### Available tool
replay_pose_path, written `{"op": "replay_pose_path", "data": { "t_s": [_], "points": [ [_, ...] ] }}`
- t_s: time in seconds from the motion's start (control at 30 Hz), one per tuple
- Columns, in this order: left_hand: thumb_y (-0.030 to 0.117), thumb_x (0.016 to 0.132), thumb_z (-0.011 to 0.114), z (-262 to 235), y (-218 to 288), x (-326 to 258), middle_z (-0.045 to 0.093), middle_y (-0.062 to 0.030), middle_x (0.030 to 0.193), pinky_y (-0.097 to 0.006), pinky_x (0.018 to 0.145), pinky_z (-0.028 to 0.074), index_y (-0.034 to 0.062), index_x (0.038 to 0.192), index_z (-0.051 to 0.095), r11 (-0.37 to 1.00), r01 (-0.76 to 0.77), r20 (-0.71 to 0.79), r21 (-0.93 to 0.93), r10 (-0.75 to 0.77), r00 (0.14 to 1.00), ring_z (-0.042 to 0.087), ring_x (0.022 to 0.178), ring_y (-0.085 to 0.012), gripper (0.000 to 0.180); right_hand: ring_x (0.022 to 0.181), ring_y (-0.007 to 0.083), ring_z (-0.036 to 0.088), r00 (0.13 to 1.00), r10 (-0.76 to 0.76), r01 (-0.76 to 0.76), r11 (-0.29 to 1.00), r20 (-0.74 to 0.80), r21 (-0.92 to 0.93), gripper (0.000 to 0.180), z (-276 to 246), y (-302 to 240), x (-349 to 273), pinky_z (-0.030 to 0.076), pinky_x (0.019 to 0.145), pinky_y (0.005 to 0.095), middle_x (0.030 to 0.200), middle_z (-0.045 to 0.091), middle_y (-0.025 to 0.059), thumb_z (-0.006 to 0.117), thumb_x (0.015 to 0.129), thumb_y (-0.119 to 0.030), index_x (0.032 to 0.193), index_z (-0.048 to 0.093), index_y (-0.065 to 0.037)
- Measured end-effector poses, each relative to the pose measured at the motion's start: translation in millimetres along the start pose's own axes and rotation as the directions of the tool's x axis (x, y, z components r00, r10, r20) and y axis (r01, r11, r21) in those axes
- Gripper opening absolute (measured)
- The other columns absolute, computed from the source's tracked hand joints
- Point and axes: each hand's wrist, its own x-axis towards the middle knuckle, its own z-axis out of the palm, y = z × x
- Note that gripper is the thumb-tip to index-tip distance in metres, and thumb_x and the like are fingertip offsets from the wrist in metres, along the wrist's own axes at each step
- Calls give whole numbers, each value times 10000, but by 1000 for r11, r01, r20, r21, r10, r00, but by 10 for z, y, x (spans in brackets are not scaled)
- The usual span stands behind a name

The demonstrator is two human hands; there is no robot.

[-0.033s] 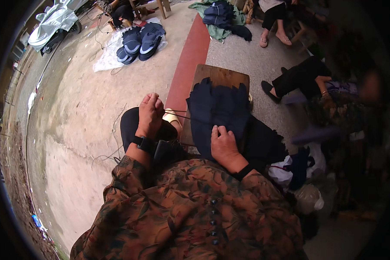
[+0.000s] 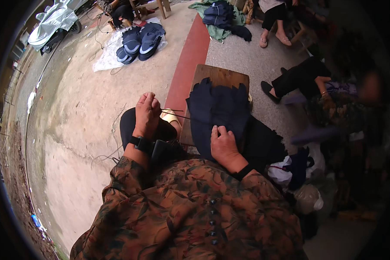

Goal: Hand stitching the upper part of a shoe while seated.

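Left hand (image 2: 146, 113) raised, fingers pinched shut on a thin needle (image 2: 151, 90) pointing up; thread (image 2: 177, 115) runs taut rightward to the dark cloth pieces (image 2: 219, 113) stacked on the wooden board (image 2: 223, 76). Right hand (image 2: 223, 145) lies flat on the cloth's near edge, fingers spread, gripping nothing.

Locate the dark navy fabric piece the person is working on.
In the head view, the dark navy fabric piece lies right of centre, draped over a wooden board, with the right hand pressing its near edge.
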Motion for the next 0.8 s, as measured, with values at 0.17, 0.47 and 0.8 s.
{"op": "replay_pose_path", "data": {
  "t_s": [0.17, 0.47, 0.8],
  "points": [
    [210, 990, 498, -101, 136, -28, 405, 39, 595, -184, 401, 273, 119, 945, 505, 996, -88, -55, -22, 87, 995, 335, 464, -46, 101, 925, 313, 537, 968, 202, -143, 935, -153, 325, 591, -18, 131, -96, 463, 773, 383, 1033, 487, 190, 719, 730, -103, 1233, 483, 95],
    [192, 977, 525, -272, 97, 6, 426, 29, 589, -189, 418, 264, 94, 951, 524, 994, -110, -174, -21, 105, 979, 333, 466, -56, 102, 957, 310, 484, 967, 237, -223, 964, -89, 148, 746, 38, 233, -129, 424, 847, 409, 1089, 431, 183, 753, 747, -190, 1333, 385, 89],
    [171, 969, 534, -409, 108, 30, 467, 13, 663, -185, 470, 316, 91, 959, 518, 995, -98, -127, -29, 93, 987, 397, 532, -68, 83, 955, 301, 484, 948, 316, -299, 927, -41, 225, 769, 31, 269, -122, 417, 851, 408, 1084, 450, 174, 765, 730, -197, 1341, 386, 76]
  ]
}}
